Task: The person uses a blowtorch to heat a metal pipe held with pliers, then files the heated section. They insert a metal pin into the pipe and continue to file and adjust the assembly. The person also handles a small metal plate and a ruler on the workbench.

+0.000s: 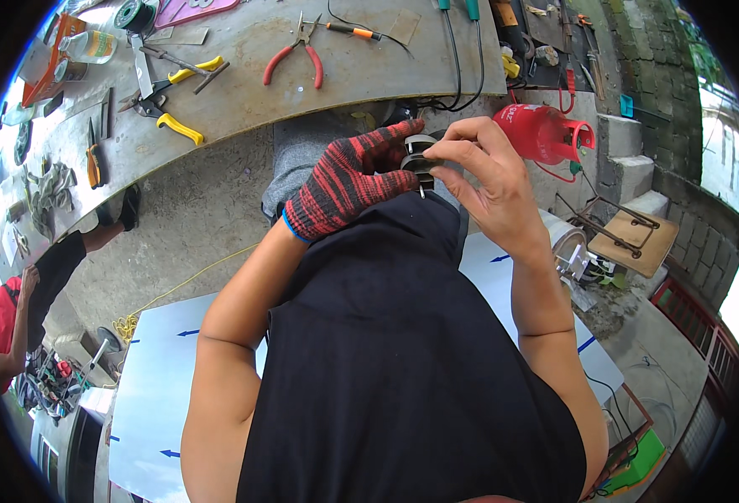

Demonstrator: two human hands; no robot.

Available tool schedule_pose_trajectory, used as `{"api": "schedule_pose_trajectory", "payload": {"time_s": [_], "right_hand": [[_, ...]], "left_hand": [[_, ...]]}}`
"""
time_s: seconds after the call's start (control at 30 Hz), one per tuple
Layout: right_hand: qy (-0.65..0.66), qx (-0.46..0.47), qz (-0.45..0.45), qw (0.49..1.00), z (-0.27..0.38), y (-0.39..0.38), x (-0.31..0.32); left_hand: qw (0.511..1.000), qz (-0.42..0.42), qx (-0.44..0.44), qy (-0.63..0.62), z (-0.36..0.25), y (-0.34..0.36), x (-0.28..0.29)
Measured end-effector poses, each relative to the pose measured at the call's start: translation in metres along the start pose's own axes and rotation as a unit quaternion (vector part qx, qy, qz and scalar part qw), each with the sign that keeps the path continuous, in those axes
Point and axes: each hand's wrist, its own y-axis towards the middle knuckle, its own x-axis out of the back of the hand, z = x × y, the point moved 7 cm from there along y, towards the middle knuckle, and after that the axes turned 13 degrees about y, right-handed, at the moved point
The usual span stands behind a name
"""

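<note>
My left hand (344, 186), in a red-and-black knit glove with a blue cuff, is closed on a small metal fitting (417, 168) with curved, shiny and dark parts, held just above my lap. My bare right hand (487, 178) pinches the same fitting from the right with thumb and forefinger, its other fingers curled. The fitting is partly hidden by my fingers, so its exact shape cannot be made out.
A workbench (386, 71) ahead holds red-handled pliers (279, 60), yellow-handled cutters (176, 126), a spool and other tools. A red gas cylinder (533, 130), folded chair (629, 239) and concrete steps stand at right. A co-worker (5, 323) is at left. A pale sheet (160, 386) lies behind me.
</note>
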Motion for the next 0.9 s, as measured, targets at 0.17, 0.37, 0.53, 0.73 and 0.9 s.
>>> {"api": "schedule_pose_trajectory", "payload": {"time_s": [0.17, 0.37, 0.53, 0.73, 0.9], "right_hand": [[0.006, 0.006, -0.006, 1.000, -0.0007, -0.0002, -0.0019], [0.020, -0.023, 0.020, 0.999, -0.0052, -0.0041, -0.0042], [0.047, -0.031, 0.007, 0.998, -0.0078, -0.0040, -0.0053], [0.052, -0.030, 0.011, 0.998, -0.0065, -0.0052, -0.0049], [0.045, -0.015, 0.010, 0.999, -0.0068, -0.0036, -0.0048]], "left_hand": [[0.999, -0.004, -0.001, 0.051, 0.0011, -0.0014, 0.0011], [0.997, -0.007, 0.009, 0.077, -0.0001, -0.0033, 0.0024], [0.998, -0.011, 0.004, 0.056, 0.0079, -0.0031, 0.0008], [0.999, -0.008, -0.001, 0.052, 0.0079, -0.0036, -0.0011], [0.998, -0.011, 0.006, 0.068, 0.0026, -0.0047, 0.0000]]}}
